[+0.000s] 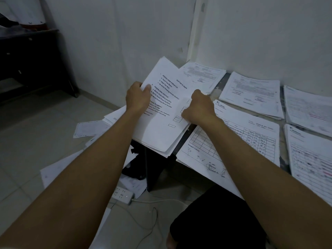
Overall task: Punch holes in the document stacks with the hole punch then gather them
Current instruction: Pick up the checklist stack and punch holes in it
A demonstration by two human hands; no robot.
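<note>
Both hands grip one stack (161,112) (tilted): left hand (137,97) its left edge; right hand (197,106) its right edge, over the table (216,90).

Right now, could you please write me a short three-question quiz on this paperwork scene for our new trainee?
1. True or false: both hands grip the held stack.
2. Where is the power strip? A) on the floor B) on the table
3. Is a hole punch visible?

Key:
1. True: the left hand and right hand hold its opposite edges.
2. A.
3. No, none shows.
</note>
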